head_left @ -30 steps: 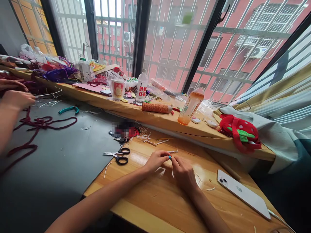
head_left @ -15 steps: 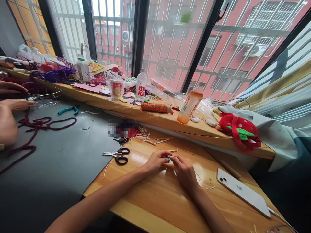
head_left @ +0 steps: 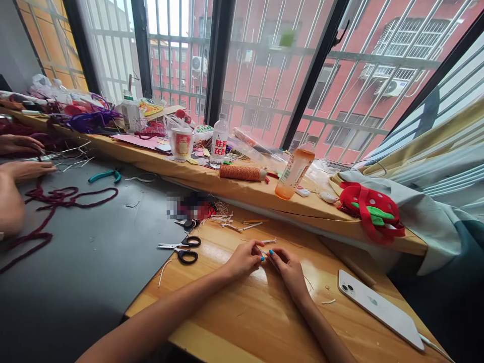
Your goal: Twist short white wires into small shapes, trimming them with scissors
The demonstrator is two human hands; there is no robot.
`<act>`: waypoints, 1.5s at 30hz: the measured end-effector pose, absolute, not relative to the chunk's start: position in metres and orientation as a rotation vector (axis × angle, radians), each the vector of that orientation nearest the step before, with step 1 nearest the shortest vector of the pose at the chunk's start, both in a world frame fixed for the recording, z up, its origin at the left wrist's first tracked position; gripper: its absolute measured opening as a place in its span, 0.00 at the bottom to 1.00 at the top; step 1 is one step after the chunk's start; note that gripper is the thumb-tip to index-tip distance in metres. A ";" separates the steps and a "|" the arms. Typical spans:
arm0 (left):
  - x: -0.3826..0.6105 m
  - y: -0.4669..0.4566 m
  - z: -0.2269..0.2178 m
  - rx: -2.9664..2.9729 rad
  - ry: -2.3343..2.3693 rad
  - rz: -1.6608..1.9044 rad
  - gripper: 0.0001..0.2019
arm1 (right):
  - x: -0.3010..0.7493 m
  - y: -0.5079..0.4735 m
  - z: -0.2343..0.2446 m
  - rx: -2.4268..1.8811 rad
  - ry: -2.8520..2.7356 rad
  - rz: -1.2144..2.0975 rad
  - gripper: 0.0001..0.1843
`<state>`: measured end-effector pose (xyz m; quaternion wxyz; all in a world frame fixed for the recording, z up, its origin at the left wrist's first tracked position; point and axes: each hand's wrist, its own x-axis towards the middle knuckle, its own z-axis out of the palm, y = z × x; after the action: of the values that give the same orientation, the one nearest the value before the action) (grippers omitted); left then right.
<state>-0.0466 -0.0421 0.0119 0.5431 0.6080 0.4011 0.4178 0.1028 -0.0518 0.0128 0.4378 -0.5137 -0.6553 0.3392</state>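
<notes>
The right hand (head_left: 289, 269) has turned, baring a blue nail (head_left: 271, 252); its fingers and the left hand's (head_left: 244, 259) seemingly pinch a thin pale strand (head_left: 264, 253) (barely visible); fine handling continues

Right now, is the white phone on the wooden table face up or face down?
Face down: the phone shows its back, with the camera lenses and logo turned upward.

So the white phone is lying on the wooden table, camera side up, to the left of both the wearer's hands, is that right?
Not the left: in the head view, the white phone lies to the right of both the wearer's left hand and right hand. It does lie on the wooden table, camera side up.
</notes>
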 end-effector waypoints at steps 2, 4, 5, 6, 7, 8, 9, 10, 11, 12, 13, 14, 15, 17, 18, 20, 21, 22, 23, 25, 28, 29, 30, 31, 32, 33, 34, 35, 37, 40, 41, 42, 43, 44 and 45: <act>-0.046 -0.043 0.012 1.476 0.965 0.974 0.16 | 0.103 -0.050 0.008 -1.274 -1.522 0.924 0.14; -0.046 -0.043 0.010 1.494 0.968 0.972 0.17 | 0.104 -0.048 0.006 -1.290 -1.469 0.942 0.16; -0.046 -0.043 0.009 1.500 0.969 0.981 0.18 | 0.104 -0.048 0.006 -1.304 -1.464 0.930 0.17; -0.046 -0.043 0.008 1.504 0.968 0.991 0.19 | 0.104 -0.048 0.006 -1.319 -1.462 0.908 0.18; -0.046 -0.043 0.007 1.511 0.965 1.000 0.21 | 0.104 -0.049 0.007 -1.336 -1.458 0.880 0.20; -0.046 -0.043 0.007 1.521 0.958 1.002 0.22 | 0.103 -0.049 0.008 -1.353 -1.454 0.849 0.21; -0.045 -0.044 0.007 1.533 0.951 0.996 0.22 | 0.103 -0.050 0.010 -1.367 -1.450 0.819 0.21; -0.046 -0.044 0.009 1.549 0.946 0.987 0.22 | 0.102 -0.051 0.011 -1.379 -1.449 0.797 0.21; -0.046 -0.045 0.010 1.568 0.943 0.974 0.21 | 0.102 -0.052 0.012 -1.390 -1.451 0.781 0.21; -0.046 -0.046 0.012 1.589 0.944 0.961 0.20 | 0.101 -0.053 0.013 -1.400 -1.452 0.770 0.20; -0.047 -0.047 0.014 1.613 0.948 0.948 0.19 | 0.101 -0.053 0.013 -1.410 -1.456 0.762 0.19; -0.048 -0.048 0.016 1.638 0.954 0.937 0.18 | 0.101 -0.053 0.013 -1.421 -1.458 0.755 0.17; -0.049 -0.048 0.017 1.665 0.963 0.926 0.17 | 0.102 -0.053 0.012 -1.431 -1.458 0.750 0.16; -0.051 -0.048 0.017 1.748 1.003 0.894 0.15 | 0.103 -0.052 0.011 -1.439 -1.459 0.753 0.14; -0.053 -0.048 0.016 1.814 1.037 0.878 0.14 | 0.104 -0.052 0.011 -1.436 -1.468 0.757 0.14; -0.056 -0.046 0.013 2.001 1.107 0.860 0.14 | 0.105 -0.051 0.012 -1.412 -1.526 0.763 0.13; -0.058 -0.046 0.011 2.102 1.139 0.857 0.13 | 0.105 -0.050 0.013 -1.395 -1.567 0.760 0.13; -0.060 -0.045 0.010 2.192 1.169 0.857 0.12 | 0.104 -0.051 0.014 -1.376 -1.611 0.746 0.13; -0.061 -0.045 0.009 2.262 1.198 0.852 0.12 | 0.104 -0.051 0.015 -1.358 -1.658 0.714 0.13; -0.063 -0.044 0.008 2.341 1.250 0.820 0.12 | 0.103 -0.052 0.016 -1.330 -1.766 0.605 0.12; -0.063 -0.044 0.009 2.382 1.279 0.771 0.12 | 0.104 -0.053 0.016 -1.352 -1.956 0.371 0.11; -0.063 -0.044 0.010 2.389 1.281 0.762 0.12 | 0.105 -0.052 0.016 -1.377 -2.021 0.303 0.12; -0.063 -0.045 0.011 2.394 1.291 0.756 0.12 | 0.107 -0.052 0.016 -1.402 -2.080 0.246 0.12; -0.063 -0.045 0.012 2.399 1.308 0.750 0.11 | 0.109 -0.051 0.015 -1.425 -2.131 0.197 0.13; -0.063 -0.046 0.013 2.406 1.330 0.748 0.11 | 0.112 -0.050 0.016 -1.441 -2.172 0.159 0.14; -0.063 -0.047 0.014 2.418 1.353 0.751 0.10 | 0.115 -0.049 0.017 -1.448 -2.207 0.130 0.14; -0.063 -0.048 0.016 2.437 1.373 0.763 0.10 | 0.118 -0.048 0.018 -1.447 -2.240 0.111 0.15; -0.062 -0.048 0.016 2.462 1.383 0.782 0.10 | 0.121 -0.048 0.019 -1.442 -2.274 0.093 0.16; -0.061 -0.049 0.016 2.539 1.365 0.830 0.10 | 0.123 -0.048 0.023 -1.424 -2.358 0.045 0.17; -0.057 -0.047 0.012 2.684 1.315 0.861 0.11 | 0.122 -0.051 0.029 -1.402 -2.499 -0.083 0.16; -0.055 -0.046 0.010 2.728 1.304 0.852 0.11 | 0.120 -0.053 0.031 -1.400 -2.537 -0.137 0.14; -0.053 -0.044 0.008 2.764 1.298 0.839 0.12 | 0.118 -0.054 0.033 -1.398 -2.571 -0.190 0.12; -0.052 -0.043 0.007 2.792 1.297 0.824 0.12 | 0.116 -0.055 0.034 -1.398 -2.596 -0.239 0.11; -0.051 -0.042 0.005 2.815 1.298 0.811 0.13 | 0.114 -0.056 0.035 -1.396 -2.614 -0.282 0.10; -0.051 -0.042 0.005 2.835 1.299 0.797 0.13 | 0.112 -0.057 0.036 -1.389 -2.625 -0.316 0.09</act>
<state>-0.0508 -0.0417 0.0047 -0.0386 0.8802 0.4033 0.2473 0.1120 -0.0568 0.0361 0.0775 -0.4637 -0.8763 -0.1054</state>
